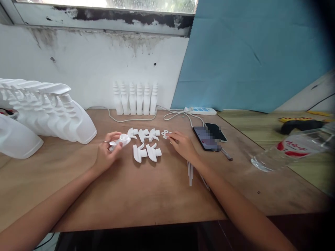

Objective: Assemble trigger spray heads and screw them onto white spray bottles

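Note:
My left hand is closed around a white trigger spray head, whose round collar opening faces up. Several more spray heads lie in two rows on the table between my hands. At the right of these rows my right hand has its thumb and fingertips pinched together, right at a small group of white ring washers. Whether a washer is between the fingertips is too small to make out. Thin translucent dip tubes lie partly hidden under my right wrist and forearm.
White bottles stand in a row at the left, and several more bottles against the wall. Two phones with charging cables lie right of my right hand. A clear water bottle and power strip are farther right and back.

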A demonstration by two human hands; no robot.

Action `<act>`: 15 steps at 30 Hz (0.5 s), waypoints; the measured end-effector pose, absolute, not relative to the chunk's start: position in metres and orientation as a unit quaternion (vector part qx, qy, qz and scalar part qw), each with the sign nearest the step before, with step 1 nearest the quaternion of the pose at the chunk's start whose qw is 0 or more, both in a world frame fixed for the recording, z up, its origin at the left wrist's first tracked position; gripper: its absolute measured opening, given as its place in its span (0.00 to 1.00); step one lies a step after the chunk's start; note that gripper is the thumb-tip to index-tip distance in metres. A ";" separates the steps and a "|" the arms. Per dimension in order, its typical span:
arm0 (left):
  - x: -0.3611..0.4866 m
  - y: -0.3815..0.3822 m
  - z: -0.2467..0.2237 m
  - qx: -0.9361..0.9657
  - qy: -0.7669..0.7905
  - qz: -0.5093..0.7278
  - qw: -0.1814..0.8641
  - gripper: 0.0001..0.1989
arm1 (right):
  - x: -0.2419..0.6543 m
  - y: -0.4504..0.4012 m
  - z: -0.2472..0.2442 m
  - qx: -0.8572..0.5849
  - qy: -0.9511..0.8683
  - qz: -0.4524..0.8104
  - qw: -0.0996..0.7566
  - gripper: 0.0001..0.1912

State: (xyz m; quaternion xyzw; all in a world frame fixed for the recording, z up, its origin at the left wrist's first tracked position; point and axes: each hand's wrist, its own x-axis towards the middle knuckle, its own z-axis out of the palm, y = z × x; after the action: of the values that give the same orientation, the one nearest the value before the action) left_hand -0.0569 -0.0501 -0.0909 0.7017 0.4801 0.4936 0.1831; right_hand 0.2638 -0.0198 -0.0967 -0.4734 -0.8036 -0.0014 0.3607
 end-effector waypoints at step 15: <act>-0.028 -0.086 -0.112 0.843 0.211 0.325 0.374 0.16 | 0.209 -0.081 -0.090 -0.080 -0.905 -0.102 0.405 0.14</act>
State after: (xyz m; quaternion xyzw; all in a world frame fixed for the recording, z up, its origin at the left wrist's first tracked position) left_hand -0.0282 -0.0859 -0.1115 0.8426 0.2112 0.3245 0.3742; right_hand 0.2086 -0.0813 -0.0902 -0.0800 -0.9054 -0.1015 0.4045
